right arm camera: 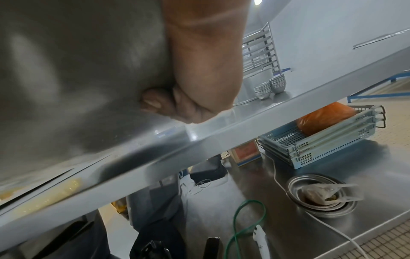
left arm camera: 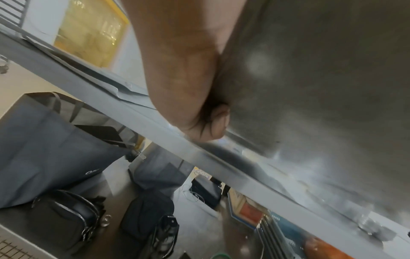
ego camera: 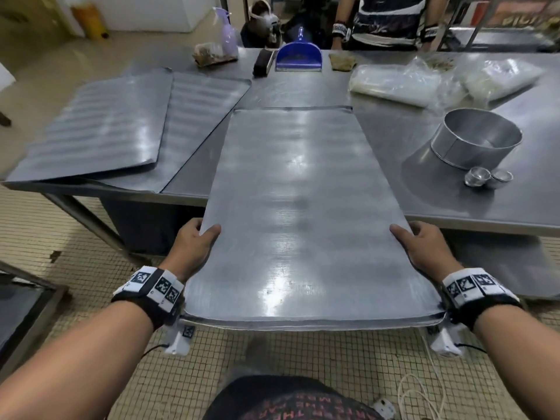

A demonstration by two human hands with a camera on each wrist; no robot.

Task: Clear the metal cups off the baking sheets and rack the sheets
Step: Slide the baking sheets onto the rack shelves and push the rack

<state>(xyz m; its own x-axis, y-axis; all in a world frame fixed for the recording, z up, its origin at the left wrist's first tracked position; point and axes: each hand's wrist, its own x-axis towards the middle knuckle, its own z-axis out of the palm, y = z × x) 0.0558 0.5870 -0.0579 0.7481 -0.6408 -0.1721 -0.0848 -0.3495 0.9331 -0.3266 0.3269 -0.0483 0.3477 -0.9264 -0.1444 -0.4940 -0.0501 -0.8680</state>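
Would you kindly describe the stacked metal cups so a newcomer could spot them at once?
Start at the steel table, then find the big metal ring on its right side. The cups stand in two small stacks touching its near edge: the smallest shiny items there.

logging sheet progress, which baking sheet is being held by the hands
The centre baking sheet, gripped at its side edges by both hands and overhanging the table; the two overlapping sheets lie untouched at left.

— Where is the head camera looking from?
— It is looking down and forward over the baking sheet and steel table.
— And the wrist cameras?
— Each is sitting very close under that sheet, looking up along a palm. Both are sharing the table's front edge.
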